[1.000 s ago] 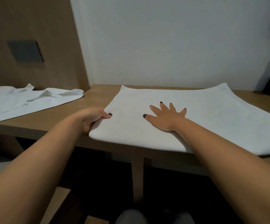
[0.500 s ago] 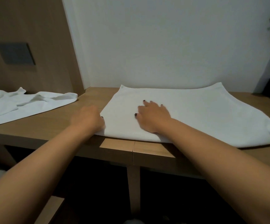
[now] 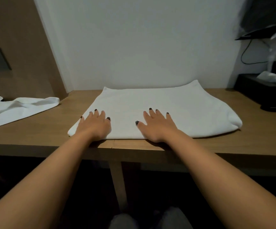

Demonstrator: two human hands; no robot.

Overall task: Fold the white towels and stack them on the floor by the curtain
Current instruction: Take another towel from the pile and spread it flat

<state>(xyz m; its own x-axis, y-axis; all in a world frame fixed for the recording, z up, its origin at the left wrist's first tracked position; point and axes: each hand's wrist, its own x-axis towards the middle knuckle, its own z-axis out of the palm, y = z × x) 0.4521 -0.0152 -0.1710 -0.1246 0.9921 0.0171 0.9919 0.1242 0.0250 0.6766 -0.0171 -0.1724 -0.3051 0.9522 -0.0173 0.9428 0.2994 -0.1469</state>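
Lying flat at frame centre on the wooden desk (image 3: 233,142): one folded white towel (image 3: 175,109). Left hand (image 3: 95,126) rests on its lower-left corner, fingers straight and spread, gripping nothing. Right hand (image 3: 157,125) rests palm-down near its front edge, fingers likewise splayed. Second towel (image 3: 18,108), rumpled, at frame left.

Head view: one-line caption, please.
Left hand and right hand press flat on the white towel on the desk.
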